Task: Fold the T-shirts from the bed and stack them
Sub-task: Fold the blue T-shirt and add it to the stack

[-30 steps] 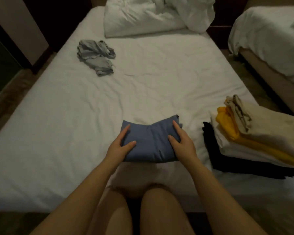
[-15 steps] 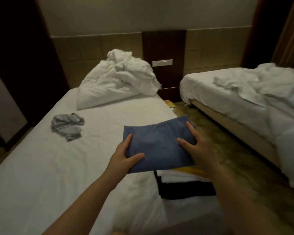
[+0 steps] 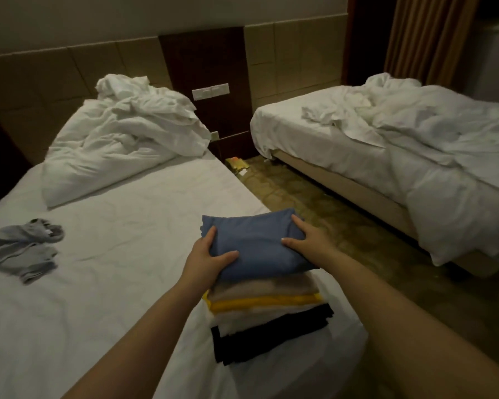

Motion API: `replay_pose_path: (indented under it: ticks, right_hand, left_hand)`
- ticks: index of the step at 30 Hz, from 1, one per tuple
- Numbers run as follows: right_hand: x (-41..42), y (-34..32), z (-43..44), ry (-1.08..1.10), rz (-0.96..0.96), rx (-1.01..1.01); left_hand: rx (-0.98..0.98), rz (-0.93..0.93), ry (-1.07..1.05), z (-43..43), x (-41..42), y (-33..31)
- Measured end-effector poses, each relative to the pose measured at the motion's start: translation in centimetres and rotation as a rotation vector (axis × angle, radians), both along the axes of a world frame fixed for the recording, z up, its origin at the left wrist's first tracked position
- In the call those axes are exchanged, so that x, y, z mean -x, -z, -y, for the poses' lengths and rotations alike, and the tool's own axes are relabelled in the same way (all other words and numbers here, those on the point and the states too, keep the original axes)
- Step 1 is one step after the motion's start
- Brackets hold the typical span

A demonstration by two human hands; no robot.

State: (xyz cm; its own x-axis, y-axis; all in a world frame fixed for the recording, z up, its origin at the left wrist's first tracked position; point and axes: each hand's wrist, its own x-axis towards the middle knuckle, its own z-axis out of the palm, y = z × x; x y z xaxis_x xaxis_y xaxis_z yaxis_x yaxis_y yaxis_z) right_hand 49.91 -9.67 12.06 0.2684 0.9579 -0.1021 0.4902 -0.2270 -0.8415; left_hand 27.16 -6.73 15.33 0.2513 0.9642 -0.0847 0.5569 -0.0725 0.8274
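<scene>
Dim and hotel-like, the room held two beds, and the work was on the left one, a white-sheeted bed (image 3: 113, 269), with a tiled floor (image 3: 314, 214) between it and the second bed (image 3: 357, 156) on the right. At the near right edge of the mattress lay a stack of folded shirts (image 3: 271, 312), four by count: a beige shirt (image 3: 265, 286) on top, then a yellow shirt (image 3: 260, 304), a white shirt (image 3: 236, 319) and a black shirt (image 3: 271, 338) at the bottom. Over it was one folded blue cotton T-shirt (image 3: 254, 243), gripped at both ends. The left hand (image 3: 208, 260) had its thumb on top and its fingers curled round the left end, and the right hand (image 3: 308, 240) clasped the right end the same way. Whether the bundle's weight already rested on the beige shirt could not be told. The step looked like the stacking of the fifth shirt. The next move would likely call for setting it down square with the pile and sliding both hands out without dragging the folds open. One crumpled grey T-shirt (image 3: 23, 251) lay unfolded at the left, well apart from the stack, and seemed to be the last to do. A rumpled white duvet (image 3: 121, 142) was heaped at the far end.
</scene>
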Motion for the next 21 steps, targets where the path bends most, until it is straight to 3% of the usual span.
replay_pose_path:
  ticks: [4, 8, 17, 21]
  right_hand:
    - [0.3, 4.8, -1.6, -0.026, -0.032, 0.161]
    - [1.3, 7.8, -1.8, -0.016, -0.014, 0.151]
    - [1.8, 6.2, -0.4, -0.049, 0.395, 0.185]
    - [3.1, 3.2, 1.1, 0.006, 0.573, 0.129]
  left_hand:
    - [0.089, -0.062, -0.023, -1.4, 0.8, 3.4]
    - [0.117, -0.11, -0.033, -0.8, 2.0, 6.4]
    - [0.077, -0.295, 0.031, 0.3, 2.1, 5.7]
    - [0.04, -0.253, 0.017, 1.2, 2.4, 3.3]
